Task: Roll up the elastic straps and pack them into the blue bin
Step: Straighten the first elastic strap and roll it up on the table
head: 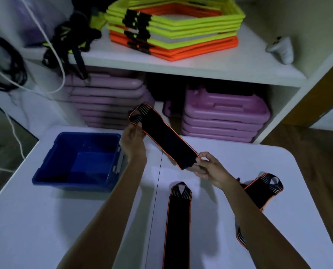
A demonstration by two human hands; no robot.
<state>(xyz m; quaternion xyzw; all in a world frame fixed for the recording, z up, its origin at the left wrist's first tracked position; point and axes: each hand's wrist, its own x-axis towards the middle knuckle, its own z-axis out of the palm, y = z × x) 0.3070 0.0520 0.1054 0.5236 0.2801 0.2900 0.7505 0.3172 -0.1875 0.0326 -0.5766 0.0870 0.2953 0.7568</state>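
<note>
Flat strap (178,226) nearest on table (45,220); another (262,191) at right.
Held strap (164,135) pinched taut between left hand (132,142) and right hand (210,167), unrolled; next, probably roll from one end. Blue bin (80,162) empty.

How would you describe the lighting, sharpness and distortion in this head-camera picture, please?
Head view: dim, bluish light; the white table shows soft shadows beside the blue bin and under the arms. Wide-angle distortion bends the shelf edge and table rim. The held strap between the left hand and right hand is slightly soft; its black fabric loses detail.
</note>
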